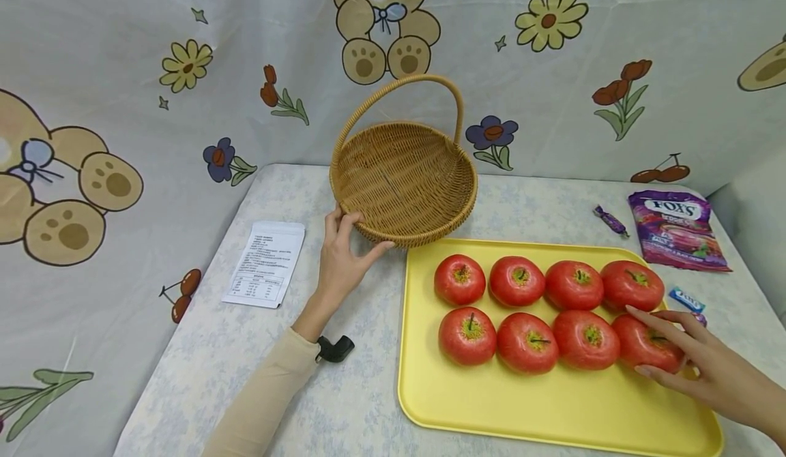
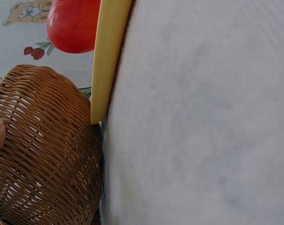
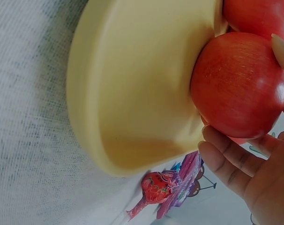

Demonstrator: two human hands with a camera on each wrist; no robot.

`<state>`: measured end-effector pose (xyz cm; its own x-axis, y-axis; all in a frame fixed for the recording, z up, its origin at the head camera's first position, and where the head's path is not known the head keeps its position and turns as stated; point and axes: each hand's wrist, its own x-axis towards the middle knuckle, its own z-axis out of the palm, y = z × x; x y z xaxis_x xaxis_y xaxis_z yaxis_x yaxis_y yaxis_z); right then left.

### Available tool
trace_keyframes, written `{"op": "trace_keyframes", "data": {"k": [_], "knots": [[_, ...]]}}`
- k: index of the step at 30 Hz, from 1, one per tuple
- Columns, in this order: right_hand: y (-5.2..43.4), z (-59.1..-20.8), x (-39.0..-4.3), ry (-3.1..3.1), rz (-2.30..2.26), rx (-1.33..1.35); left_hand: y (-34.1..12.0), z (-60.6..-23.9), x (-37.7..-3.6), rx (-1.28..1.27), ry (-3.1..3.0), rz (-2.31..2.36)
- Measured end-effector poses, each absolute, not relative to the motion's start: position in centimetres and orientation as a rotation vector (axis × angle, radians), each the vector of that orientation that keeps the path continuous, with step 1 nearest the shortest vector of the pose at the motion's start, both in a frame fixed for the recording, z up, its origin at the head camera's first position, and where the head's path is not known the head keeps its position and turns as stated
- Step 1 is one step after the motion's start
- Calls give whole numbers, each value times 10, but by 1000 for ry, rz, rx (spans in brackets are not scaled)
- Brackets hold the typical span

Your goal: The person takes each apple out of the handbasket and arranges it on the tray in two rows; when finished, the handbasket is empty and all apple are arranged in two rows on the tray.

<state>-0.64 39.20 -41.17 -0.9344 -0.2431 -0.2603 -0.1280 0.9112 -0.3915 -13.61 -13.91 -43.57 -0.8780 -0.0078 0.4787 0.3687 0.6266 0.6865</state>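
Two hands – left hand [image 1: 340, 260] on basket [image 1: 405, 184], right hand [image 1: 694, 355] round apple [image 1: 647, 344].

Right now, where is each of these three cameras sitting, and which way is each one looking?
Head: worn on the head, looking forward and down at the table, basket, yellow tray and eight apples; both forearms and hands show.
Left wrist: low beside the left hand, looking along the tablecloth at the basket wall; one fingertip shows.
Right wrist: low beside the right hand, facing the tray's corner and the gripped apple; fingers show.
Shared: all three show the tray and apples.
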Motion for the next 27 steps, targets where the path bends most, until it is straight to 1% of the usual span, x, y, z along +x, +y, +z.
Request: {"op": "trace_keyframes", "data": {"k": [11,19,27], "knots": [[394,-410,-3,2773,-475,-261,-138,-438,-135,-241,-2442,-1155],[391,-398,-8,2841,-394,-230,-136,-437,-133,-226,-2450,-1163],[359,-386,-13,2976,-384,-184,-136,-436,-133,-226,-2456,-1151]]}}
